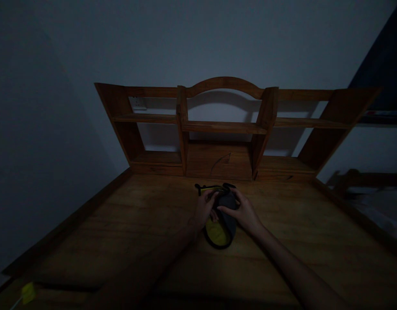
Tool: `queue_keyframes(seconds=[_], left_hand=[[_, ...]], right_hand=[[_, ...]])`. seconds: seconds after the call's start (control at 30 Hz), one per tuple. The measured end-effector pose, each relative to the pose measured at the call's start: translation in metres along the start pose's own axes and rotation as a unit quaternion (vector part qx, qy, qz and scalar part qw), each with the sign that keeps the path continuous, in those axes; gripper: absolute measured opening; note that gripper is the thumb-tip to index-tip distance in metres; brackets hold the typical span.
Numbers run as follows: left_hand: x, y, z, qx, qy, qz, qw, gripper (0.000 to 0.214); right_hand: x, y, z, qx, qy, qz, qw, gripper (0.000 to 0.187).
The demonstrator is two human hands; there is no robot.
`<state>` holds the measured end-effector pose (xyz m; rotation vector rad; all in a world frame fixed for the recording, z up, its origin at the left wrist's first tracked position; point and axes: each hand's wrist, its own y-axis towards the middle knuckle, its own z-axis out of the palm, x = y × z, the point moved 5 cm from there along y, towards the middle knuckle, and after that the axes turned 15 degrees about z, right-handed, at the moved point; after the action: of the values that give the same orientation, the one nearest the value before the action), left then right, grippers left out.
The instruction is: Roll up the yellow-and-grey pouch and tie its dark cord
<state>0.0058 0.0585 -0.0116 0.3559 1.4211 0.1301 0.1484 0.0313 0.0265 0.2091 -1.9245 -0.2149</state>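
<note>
A soft grey and yellow pouch-like item (218, 233) with black edging is on the wooden desk, in the middle of the head view. Its rounded yellow part faces me, and a grey flap (229, 215) is folded up along its right side. My left hand (204, 209) is closed on its upper left part, near a black strip with yellow along it. From the right, my right hand (245, 214) grips the grey flap between thumb and fingers. Dim light and my fingers hide the item's middle, so its exact kind is unclear.
A wooden shelf unit (224, 127) stands along the desk's back edge, against the wall. The bare desktop (146, 211) spreads around my hands. At the lower left is a small yellow object (28, 292) with a white cord. A socket (137, 103) shows behind the left shelf.
</note>
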Motion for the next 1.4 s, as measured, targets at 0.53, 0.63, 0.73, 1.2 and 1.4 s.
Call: queue_keyframes(seconds=[0.53,0.63,0.73,1.2,1.4], left_hand=[[0.007,0.001,-0.001,0.000,-0.008,-0.003,1.000,0.046],[0.008,0.001,-0.002,0.002,-0.009,-0.002,1.000,0.046],[0.008,0.001,-0.002,0.005,-0.009,-0.001,1.000,0.046],[0.003,0.000,0.000,0.000,-0.010,0.002,1.000,0.042],[0.002,0.000,0.000,0.001,-0.009,0.004,1.000,0.044]], right_hand=[[-0.004,0.004,-0.002,-0.001,-0.019,-0.010,1.000,0.070],[-0.005,0.004,-0.002,-0.006,-0.023,-0.014,1.000,0.070],[-0.007,0.004,-0.001,-0.004,-0.019,-0.012,1.000,0.071],[-0.006,0.004,0.001,0.001,-0.015,-0.013,1.000,0.066],[0.004,0.000,-0.003,-0.023,-0.017,-0.029,0.999,0.067]])
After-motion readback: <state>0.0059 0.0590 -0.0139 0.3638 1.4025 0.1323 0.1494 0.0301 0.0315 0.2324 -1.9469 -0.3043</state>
